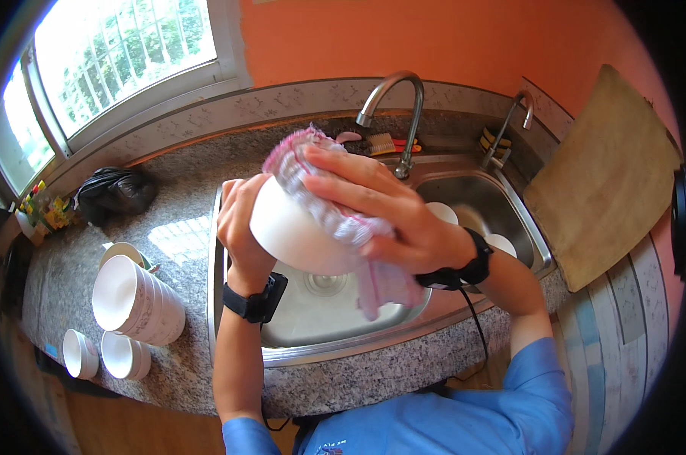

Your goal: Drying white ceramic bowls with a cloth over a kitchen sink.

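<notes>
A white bowl (pixel 297 227) is held tilted above the left basin (pixel 308 318) of a steel double sink. My left hand (pixel 243 219) grips the bowl by its left side. Over the bowl's upper side lies a pink-and-white cloth (pixel 320 193), pressed on by my spread right hand (pixel 377 205). One end of the cloth hangs down toward the basin. The bowl's inside is hidden from me. In the right basin (pixel 473 193) sit white dishes (pixel 499 244), partly covered by my right forearm.
Stacked white bowls (pixel 141 301) and smaller cups (pixel 125 355) stand on the granite counter (pixel 200 284) at left. Behind them lies a black plastic bag (pixel 115 193). Two faucets (pixel 417 114) rise behind the sink, near a brush (pixel 381 144). A large board (pixel 604 187) leans at right.
</notes>
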The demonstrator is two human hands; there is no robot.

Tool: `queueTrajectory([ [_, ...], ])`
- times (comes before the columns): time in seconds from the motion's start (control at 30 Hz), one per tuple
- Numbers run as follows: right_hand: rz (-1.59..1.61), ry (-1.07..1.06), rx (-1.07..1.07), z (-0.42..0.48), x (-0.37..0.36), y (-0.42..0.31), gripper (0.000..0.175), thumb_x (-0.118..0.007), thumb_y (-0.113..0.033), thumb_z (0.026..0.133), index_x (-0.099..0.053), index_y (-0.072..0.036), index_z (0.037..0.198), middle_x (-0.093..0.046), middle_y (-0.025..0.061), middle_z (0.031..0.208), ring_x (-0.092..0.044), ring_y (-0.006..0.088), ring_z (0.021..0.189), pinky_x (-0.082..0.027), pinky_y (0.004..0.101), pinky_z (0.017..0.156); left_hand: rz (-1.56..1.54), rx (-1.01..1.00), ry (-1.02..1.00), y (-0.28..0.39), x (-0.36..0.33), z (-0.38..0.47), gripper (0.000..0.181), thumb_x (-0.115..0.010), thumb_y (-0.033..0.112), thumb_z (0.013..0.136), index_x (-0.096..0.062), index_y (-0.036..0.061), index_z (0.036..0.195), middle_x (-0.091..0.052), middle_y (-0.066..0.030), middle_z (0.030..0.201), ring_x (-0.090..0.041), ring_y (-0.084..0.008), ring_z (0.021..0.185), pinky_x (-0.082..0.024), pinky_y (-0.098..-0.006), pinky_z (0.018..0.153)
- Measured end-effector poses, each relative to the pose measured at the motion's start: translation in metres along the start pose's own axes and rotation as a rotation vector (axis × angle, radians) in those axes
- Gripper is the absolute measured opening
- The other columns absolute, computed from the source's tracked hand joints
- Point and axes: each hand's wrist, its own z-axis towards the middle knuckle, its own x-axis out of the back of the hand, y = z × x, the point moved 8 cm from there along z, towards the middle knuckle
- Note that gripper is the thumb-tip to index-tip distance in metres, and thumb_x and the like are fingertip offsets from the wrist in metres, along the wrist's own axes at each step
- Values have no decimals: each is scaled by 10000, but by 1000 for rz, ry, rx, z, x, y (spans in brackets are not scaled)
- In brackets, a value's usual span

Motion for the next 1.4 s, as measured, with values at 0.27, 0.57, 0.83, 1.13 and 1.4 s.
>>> queueTrajectory([
  [0.27, -245, 403, 24, -8, 4, -9, 371, -477, -230, 916, -532, -2, 1203, -530, 184, 1106, -509, 329, 991, -399, 395, 878, 30, -34, -15, 10, -3, 4, 261, -704, 49, 658, -616, -26, 891, -633, -113, 745, -583, -240, 661, -447, -320, 675],
  [0.57, 454, 792, -448, -18, 9, 61, 298, -408, -261, 989, -553, -2, 961, -576, 45, 885, -512, 115, 860, -393, 239, 816, 34, 12, -33, -4, -11, -10, 199, -678, 29, 696, -621, -34, 877, -642, -125, 766, -605, -260, 676, -466, -321, 659],
  [0.83, 1309, 424, -447, -20, -47, 88, 357, -441, -381, 968, -506, -60, 1112, -569, 46, 988, -555, 147, 898, -484, 347, 801, 16, 324, -99, -19, -14, -10, 141, -576, 48, 793, -613, -32, 904, -628, -171, 793, -617, -329, 698, -483, -351, 658],
  [1.13, 1459, 493, -499, -22, -55, 101, 167, -519, -130, 930, -526, -13, 1049, -544, 72, 988, -556, 160, 913, -484, 295, 799, 16, 534, -140, -46, -21, -25, 134, -480, 20, 858, -594, -19, 917, -602, -161, 681, -629, -267, 603, -482, -332, 546],
  [1.4, 1349, 594, -222, -12, -13, 103, 551, -379, -426, 965, -448, 29, 1269, -445, 164, 1360, -436, 267, 1242, -264, 384, 1090, 126, 429, -162, -46, -18, -19, 144, -456, 63, 890, -577, -13, 875, -572, -175, 641, -590, -327, 593, -464, -397, 556],
])
